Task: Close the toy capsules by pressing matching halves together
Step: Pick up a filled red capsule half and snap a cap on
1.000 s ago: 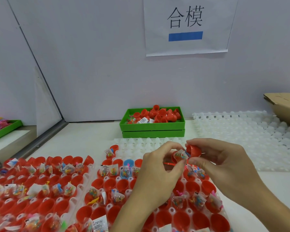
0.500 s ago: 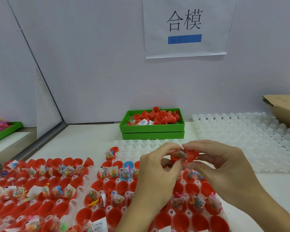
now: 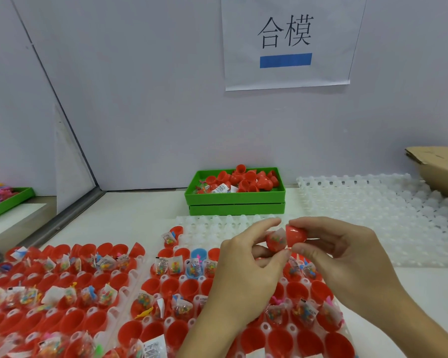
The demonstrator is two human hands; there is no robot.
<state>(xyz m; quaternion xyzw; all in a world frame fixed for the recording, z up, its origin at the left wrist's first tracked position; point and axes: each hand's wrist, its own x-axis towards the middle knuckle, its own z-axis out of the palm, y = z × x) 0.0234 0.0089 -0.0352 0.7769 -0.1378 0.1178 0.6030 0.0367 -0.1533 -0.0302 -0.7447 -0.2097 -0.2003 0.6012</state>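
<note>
Pinching a toy-filled red capsule half (image 3: 276,241) between thumb and forefinger, the left hand (image 3: 246,277) meets the right hand (image 3: 347,259); its grip clasps the red cap (image 3: 296,235), touching, above the trays near the table's front edge.

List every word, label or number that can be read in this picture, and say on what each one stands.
"合模": on the white paper sign on the wall, printed in black above a blue bar with no text.
Small white labels on the toy packets in the green tray: printed, but too small to read.
Labels on the toy packets in the red capsule halves: too small and blurred to read.
</note>
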